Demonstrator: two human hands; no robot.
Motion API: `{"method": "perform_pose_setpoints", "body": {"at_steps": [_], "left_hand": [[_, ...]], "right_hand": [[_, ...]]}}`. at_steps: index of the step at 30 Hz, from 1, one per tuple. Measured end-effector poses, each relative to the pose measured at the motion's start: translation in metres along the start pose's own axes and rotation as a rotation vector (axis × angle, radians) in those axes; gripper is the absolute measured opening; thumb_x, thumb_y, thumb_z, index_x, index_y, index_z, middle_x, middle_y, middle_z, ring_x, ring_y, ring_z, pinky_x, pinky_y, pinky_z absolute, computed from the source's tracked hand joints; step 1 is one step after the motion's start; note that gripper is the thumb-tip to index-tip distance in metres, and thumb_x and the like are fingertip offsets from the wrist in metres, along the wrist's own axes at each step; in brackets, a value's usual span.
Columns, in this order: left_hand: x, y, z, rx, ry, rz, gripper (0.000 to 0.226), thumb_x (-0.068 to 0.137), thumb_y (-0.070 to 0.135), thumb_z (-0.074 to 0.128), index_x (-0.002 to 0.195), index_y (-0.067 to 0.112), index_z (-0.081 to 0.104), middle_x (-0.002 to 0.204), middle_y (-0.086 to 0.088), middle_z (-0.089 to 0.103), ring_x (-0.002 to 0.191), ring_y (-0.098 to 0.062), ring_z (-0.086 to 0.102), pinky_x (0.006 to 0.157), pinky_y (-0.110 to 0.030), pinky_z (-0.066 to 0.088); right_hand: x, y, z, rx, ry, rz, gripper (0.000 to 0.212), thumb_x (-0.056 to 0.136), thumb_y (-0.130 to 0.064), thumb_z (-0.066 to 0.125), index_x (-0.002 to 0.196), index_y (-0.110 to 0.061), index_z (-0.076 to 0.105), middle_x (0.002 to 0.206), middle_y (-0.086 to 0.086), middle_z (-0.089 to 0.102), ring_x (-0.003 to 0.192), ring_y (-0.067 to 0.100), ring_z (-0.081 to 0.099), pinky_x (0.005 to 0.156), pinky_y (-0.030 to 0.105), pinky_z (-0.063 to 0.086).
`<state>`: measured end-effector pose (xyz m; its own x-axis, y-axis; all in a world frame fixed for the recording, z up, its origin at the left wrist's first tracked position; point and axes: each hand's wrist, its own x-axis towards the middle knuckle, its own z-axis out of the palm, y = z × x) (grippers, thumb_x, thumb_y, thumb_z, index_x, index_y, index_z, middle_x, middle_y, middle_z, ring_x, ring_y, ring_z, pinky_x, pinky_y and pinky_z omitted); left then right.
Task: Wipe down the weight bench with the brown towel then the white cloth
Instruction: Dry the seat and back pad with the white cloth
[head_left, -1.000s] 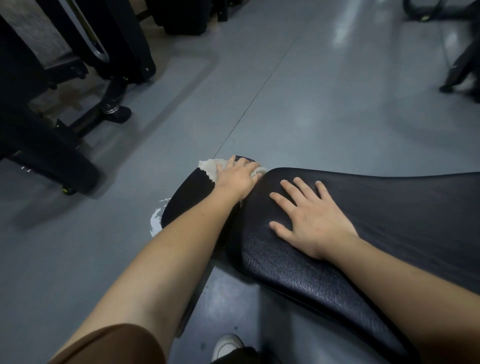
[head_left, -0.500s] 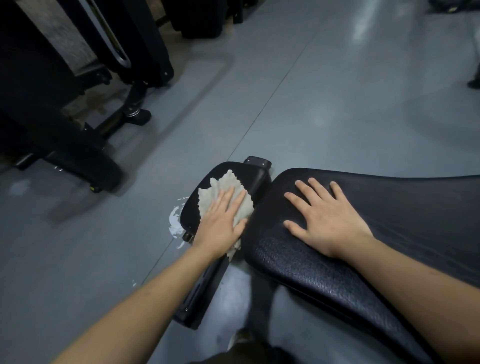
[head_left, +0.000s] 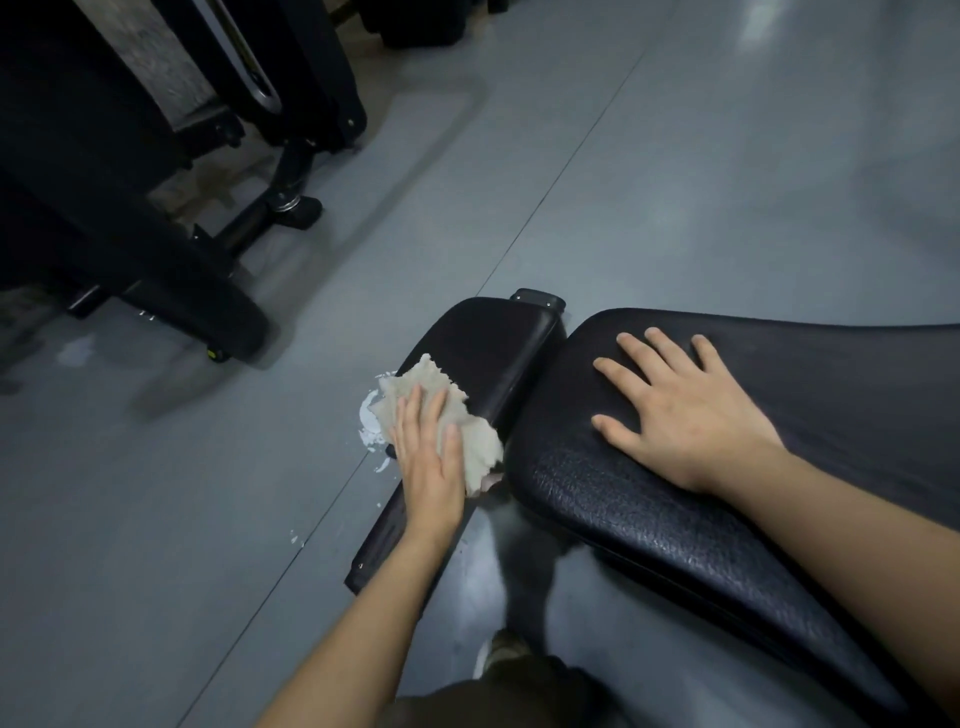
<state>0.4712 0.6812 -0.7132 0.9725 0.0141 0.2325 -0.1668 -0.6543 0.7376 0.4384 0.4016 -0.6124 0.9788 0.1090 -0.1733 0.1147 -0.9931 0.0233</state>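
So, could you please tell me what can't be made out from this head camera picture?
- Bench frame and legs: hidden under the back pad and seat pad.
- White cloth: its middle is covered by the left hand.
- Back pad's far end: cut off by the right edge.
- Brown towel: nowhere in view.
- Shoe: blurred, bottom centre.

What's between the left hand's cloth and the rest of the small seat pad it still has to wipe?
Nothing visible. The left hand presses the white cloth flat on the near edge of the small seat pad; the pad beyond is bare. The right hand rests on the larger pad, off the path.
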Motion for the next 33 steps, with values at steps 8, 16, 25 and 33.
{"method": "perform_pose_setpoints", "body": {"at_steps": [8,16,25,33], "left_hand": [[0.025,0.002,0.011,-0.333,0.185,-0.439,0.061,0.101,0.033,0.041,0.158,0.033,0.02,0.166,0.017,-0.001,0.147,0.005,0.002,0.123,-0.038,0.012],[0.075,-0.03,-0.015,-0.468,0.056,-0.686,0.07,0.081,0.051,0.058,0.147,0.037,0.037,0.142,0.003,0.048,0.082,-0.02,0.065,0.068,-0.033,0.058],[0.134,-0.031,-0.029,-0.099,-0.262,-0.659,0.061,0.07,0.075,0.058,0.105,0.024,0.061,0.102,-0.002,0.073,0.093,-0.023,0.071,0.096,-0.045,0.054],[0.166,-0.013,-0.007,0.025,-0.35,-0.556,0.049,0.092,0.065,0.05,0.122,0.026,0.054,0.118,0.003,0.063,0.107,-0.023,0.06,0.104,-0.038,0.045]], "right_hand": [[0.0,-0.001,0.0,-0.005,0.002,0.006,0.086,0.084,-0.073,-0.004,0.16,-0.035,0.011,0.17,0.002,0.005,0.156,0.025,-0.001,0.123,0.055,0.005],[0.0,0.0,0.002,-0.014,0.008,-0.001,0.085,0.086,-0.073,-0.002,0.16,-0.033,0.013,0.169,0.003,0.007,0.156,0.026,0.0,0.123,0.055,0.006],[0.001,0.0,0.001,-0.007,0.007,-0.004,0.085,0.087,-0.072,-0.002,0.16,-0.033,0.016,0.169,0.004,0.01,0.156,0.027,0.002,0.123,0.056,0.007],[0.0,-0.001,0.0,0.007,0.008,-0.007,0.086,0.086,-0.072,-0.002,0.16,-0.032,0.017,0.169,0.004,0.01,0.155,0.028,0.003,0.123,0.057,0.007]]}}
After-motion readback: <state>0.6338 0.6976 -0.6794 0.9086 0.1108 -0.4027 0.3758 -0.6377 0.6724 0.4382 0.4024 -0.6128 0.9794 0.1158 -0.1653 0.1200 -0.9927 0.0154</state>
